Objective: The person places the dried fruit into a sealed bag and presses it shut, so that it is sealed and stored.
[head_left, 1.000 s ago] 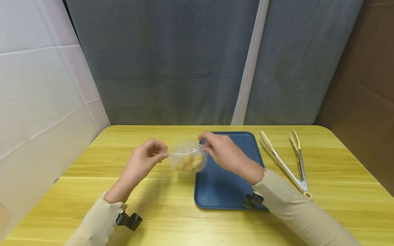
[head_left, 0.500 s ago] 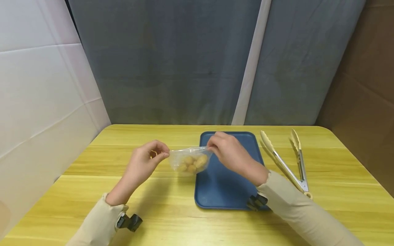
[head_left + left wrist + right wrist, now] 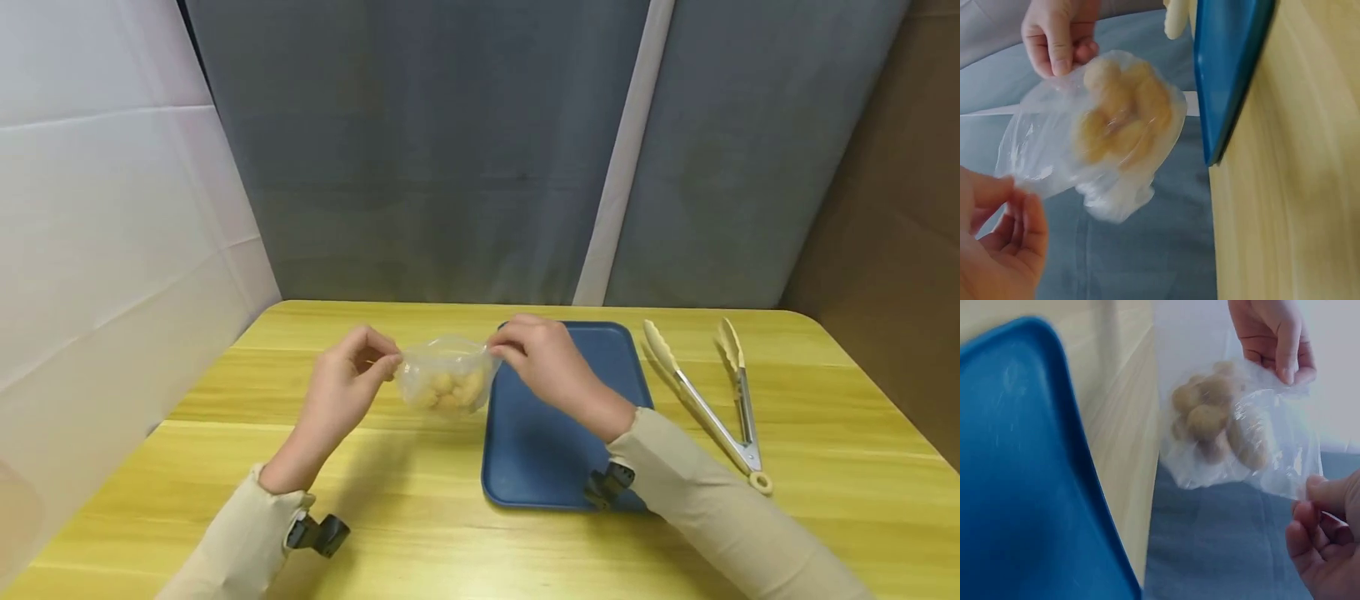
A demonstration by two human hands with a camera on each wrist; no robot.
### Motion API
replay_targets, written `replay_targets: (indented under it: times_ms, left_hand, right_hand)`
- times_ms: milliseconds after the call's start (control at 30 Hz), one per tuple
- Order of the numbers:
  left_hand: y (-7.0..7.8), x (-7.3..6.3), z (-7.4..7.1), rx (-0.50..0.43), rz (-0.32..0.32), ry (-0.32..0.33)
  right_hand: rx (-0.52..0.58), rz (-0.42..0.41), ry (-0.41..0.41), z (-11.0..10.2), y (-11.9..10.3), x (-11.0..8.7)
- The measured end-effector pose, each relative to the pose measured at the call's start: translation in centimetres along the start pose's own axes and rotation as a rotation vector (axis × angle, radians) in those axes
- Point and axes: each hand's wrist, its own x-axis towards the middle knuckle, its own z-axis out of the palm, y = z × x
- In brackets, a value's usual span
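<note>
Okay, head view: left hand (image 3: 341,383) and right hand (image 3: 552,367) both pinch the rim of a clear plastic bag (image 3: 446,354), thumb against fingers, one at each end. Bag is held up off the bench (image 3: 420,542), left of centre, its right end over the left edge of a blue tray (image 3: 536,458). Rim looks slightly parted between the two hands. Several rounded yellowish pieces (image 3: 450,393) sit in the lower part of the bag; can't tell what they are. Right forearm crosses above the tray. Tongs (image 3: 708,413) lie right of the tray, arms spread, ring end toward the person. Light sleeves (image 3: 232,533) on both arms, a black device (image 3: 321,534) at each wrist. Grey curtain (image 3: 450,167) behind, with a pale strip (image 3: 626,150) running down it.

Left wrist view: left hand at lower left, thumb and finger on one corner of the bag; right hand at top has the other. Pieces bunch together, blurred by the plastic. Tray just beside, a tong tip at the top.

Right wrist view: right hand pinches its corner, other fingers curled; left hand above grips the far end. Tray fills the left side, well clear of the bag.
</note>
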Motion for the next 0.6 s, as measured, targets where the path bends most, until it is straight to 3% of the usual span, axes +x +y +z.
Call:
replay_targets:
  times_ms: [200,400,600]
  left_hand:
    - [1.1,0.3,0.1,-0.161,-0.032,0.12]
    - [2.2,0.5,0.4,-0.418,-0.161,0.217]
    - [2.7,0.7,0.6,-0.615,-0.229,0.232]
  right_hand:
    - [0.266,0.251,-0.085,0.6,0.6,-0.6]
    - [0.397,0.303,-0.224,2.6,1.1,-1.2]
    - [0.638,0.361,-0.097,3.5,1.0,-0.8]
